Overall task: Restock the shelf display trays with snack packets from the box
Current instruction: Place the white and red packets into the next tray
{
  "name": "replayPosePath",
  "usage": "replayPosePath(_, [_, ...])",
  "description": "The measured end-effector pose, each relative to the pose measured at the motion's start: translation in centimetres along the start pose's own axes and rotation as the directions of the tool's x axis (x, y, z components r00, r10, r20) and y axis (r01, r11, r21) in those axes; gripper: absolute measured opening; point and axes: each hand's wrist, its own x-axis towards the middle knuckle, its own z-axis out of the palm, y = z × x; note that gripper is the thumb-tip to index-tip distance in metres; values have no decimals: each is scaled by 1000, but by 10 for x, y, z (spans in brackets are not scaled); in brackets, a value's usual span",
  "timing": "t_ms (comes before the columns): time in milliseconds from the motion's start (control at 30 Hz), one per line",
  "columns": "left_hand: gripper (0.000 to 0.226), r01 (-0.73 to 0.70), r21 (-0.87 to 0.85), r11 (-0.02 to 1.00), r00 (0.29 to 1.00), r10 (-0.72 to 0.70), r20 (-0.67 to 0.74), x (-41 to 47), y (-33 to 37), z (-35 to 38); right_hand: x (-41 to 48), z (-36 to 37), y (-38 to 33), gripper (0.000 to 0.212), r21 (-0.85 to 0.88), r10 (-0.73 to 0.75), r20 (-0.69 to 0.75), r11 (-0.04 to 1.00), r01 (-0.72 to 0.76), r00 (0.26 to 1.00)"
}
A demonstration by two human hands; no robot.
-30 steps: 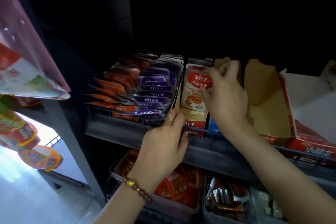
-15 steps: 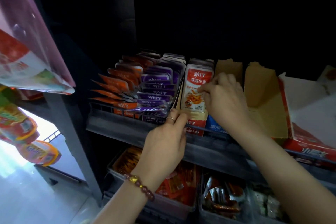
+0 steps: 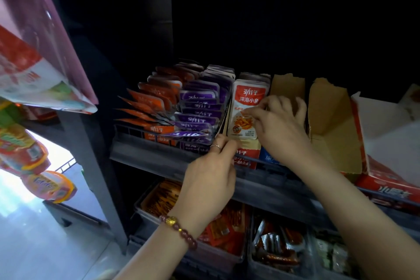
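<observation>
A red-and-white snack packet stands upright at the front of a row in a cardboard display tray on the upper shelf. My right hand pinches the packet's right edge with its fingertips. My left hand, a ring on one finger, holds the tray's front left corner. Left of it, rows of purple packets and orange packets lean back in a wire tray. An open, empty brown cardboard box stands right of my right hand.
A red-and-white carton lies at the far right of the shelf. Clear bins of snacks fill the lower shelf. Hanging snack bags crowd the left, above a bright tiled floor. The shelf's back is dark.
My right hand slid down from the packet's top right corner to its right edge. The left hand stayed on the tray corner. The camera drifted slightly.
</observation>
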Motion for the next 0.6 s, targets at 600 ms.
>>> replayPosePath(600, [46,-130,40,991,989,133,-66,-6,-5,-1,-53,-9,-10,26,66,49,-137,997,-40,989])
